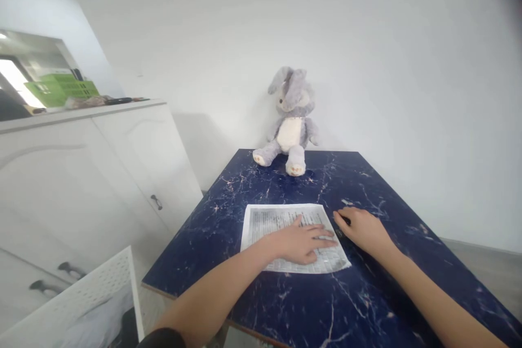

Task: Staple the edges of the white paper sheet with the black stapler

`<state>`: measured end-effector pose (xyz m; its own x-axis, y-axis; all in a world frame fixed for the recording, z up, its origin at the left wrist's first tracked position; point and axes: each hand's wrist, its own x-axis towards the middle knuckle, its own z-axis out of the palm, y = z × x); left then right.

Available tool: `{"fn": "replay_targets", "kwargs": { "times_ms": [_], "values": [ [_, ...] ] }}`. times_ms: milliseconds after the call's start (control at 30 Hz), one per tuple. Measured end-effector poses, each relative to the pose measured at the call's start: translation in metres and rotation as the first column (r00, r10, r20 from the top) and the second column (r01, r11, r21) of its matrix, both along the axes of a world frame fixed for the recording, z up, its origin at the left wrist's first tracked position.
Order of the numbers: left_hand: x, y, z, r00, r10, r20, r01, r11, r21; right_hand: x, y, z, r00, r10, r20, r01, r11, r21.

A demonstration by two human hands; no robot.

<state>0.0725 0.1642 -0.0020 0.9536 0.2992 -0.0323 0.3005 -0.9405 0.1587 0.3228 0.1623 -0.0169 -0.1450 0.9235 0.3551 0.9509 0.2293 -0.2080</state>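
My left hand (pixel 299 243) lies flat on a printed sheet of paper (pixel 263 223), palm down with the fingers spread toward the right edge of the page. Just right of the sheet, my right hand (pixel 362 228) rests on the dark blue marbled table (pixel 212 234) with its fingers curled closed. A small dark spot shows between thumb and fingers there; what it belongs to is too hidden to name. Small dense print covers the paper, and its lower right corner looks slightly wrinkled.
A grey plush rabbit (pixel 290 130) sits at the table's far end against the white wall (pixel 387 65). To the left stand a white cabinet (pixel 122 174) topped by a green plastic basket (pixel 61 89), and a white perforated bin (pixel 98 288) with cloth-like things inside.
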Motion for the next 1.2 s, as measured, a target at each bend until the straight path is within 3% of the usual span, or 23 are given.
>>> {"fn": "replay_targets", "kwargs": {
  "times_ms": [100,300,433,600,767,833,1100,1200],
  "values": [
    [-0.002,0.003,-0.001,1.000,-0.011,0.005,0.011,1.000,-0.025,0.004,-0.001,0.003,0.998,0.046,-0.031,-0.047,0.998,-0.048],
    [-0.004,0.007,-0.006,0.999,-0.039,0.036,0.040,0.999,-0.033,0.029,-0.001,0.019,0.945,0.266,-0.193,-0.284,0.956,-0.073],
    [-0.002,0.008,-0.008,0.999,-0.022,0.042,0.024,0.999,-0.048,0.052,0.004,0.021,0.892,0.304,-0.334,-0.346,0.935,-0.072],
    [0.001,0.008,-0.009,0.999,-0.006,0.046,0.008,0.999,-0.042,0.069,0.016,0.001,0.813,0.121,-0.570,-0.181,0.982,-0.050],
    [0.004,0.008,-0.008,0.998,0.014,0.064,-0.012,0.999,-0.031,0.076,0.028,-0.012,0.583,-0.062,-0.810,0.073,0.997,-0.023],
    [0.004,0.009,-0.008,0.997,0.017,0.069,-0.015,0.999,-0.032,0.077,0.032,-0.016,0.537,-0.100,-0.837,0.114,0.992,-0.045],
    [0.005,0.009,-0.009,0.998,0.021,0.053,-0.019,1.000,-0.025,0.068,0.040,-0.026,0.464,0.004,-0.886,-0.069,0.997,-0.031],
    [0.005,0.009,-0.009,0.998,0.027,0.060,-0.024,0.999,-0.049,0.066,0.035,-0.022,0.487,0.047,-0.872,-0.081,0.997,0.009]
  ]
}}
